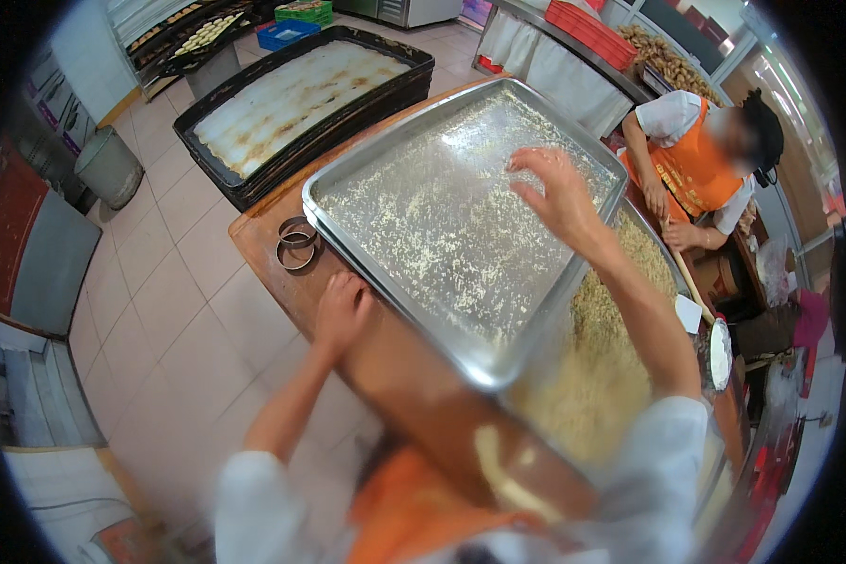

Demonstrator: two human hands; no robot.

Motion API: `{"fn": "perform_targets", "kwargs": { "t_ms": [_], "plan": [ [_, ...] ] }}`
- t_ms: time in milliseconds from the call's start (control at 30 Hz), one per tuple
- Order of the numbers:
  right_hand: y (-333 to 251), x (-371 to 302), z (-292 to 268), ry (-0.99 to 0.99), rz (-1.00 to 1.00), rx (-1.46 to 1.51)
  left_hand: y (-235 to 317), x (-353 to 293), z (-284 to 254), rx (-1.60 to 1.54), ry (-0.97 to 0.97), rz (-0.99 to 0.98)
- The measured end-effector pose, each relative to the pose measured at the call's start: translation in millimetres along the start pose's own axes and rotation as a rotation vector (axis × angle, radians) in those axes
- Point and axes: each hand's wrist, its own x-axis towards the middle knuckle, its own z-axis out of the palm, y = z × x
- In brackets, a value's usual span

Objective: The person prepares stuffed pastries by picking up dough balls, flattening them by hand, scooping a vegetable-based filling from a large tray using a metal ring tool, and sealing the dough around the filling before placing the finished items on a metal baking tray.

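Observation:
A large metal tray (414,240) lies on the wooden table, its base strewn with pale crumbs or flakes. Above the tray's right part is my right hand (556,193), thumb and fingers apart, holding nothing, with pale bits on the fingertips. My left hand (344,310) is at the tray's near left edge by the table's rim, fingers curled in; what is inside them, if anything, is hidden. Two metal rings (295,246) rest on the table just beyond that hand. Right of the tray, partly behind my right forearm, is a mass of yellowish crumbly stuff (600,329).
A stack of dark baking trays (218,169) with a whitish lining stands at the table's far left. Across the table, a co-worker in an orange apron (700,164) grips a wooden stick (688,277). A metal bin (110,167) stands on the tiled floor (174,268).

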Motion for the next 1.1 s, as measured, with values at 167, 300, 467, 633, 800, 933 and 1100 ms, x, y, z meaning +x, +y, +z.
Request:
{"fn": "perform_targets", "kwargs": {
  "t_ms": [167, 300, 467, 633, 800, 933, 1100],
  "plan": [
    [-30, -57, 11, -0.315, 0.327, 0.117, -2, 1, -1, -0.011, -0.027, -0.022],
    [-27, -83, 31, -0.142, 0.406, 0.371, 4, 1, -2, -0.020, -0.077, -0.070],
    [-28, -93, 35, 0.041, 0.996, 1.117, 2, -5, -8, -0.203, 0.296, -0.155],
    [-39, -105, 31, 0.241, 1.091, 1.657, 151, 22, -34, -0.489, 0.161, 0.038],
    [-43, -109, 50, 0.199, 0.840, 1.721, 181, 75, 61, -0.470, -0.343, -0.055],
    [-90, -91, 52, 0.141, 0.856, 1.732, 202, 81, 83, -0.782, -0.413, -0.179],
    [-26, -92, 17, 0.340, 0.813, 1.536, 233, 73, 77, -0.986, -0.481, -0.320]
  ]
}}
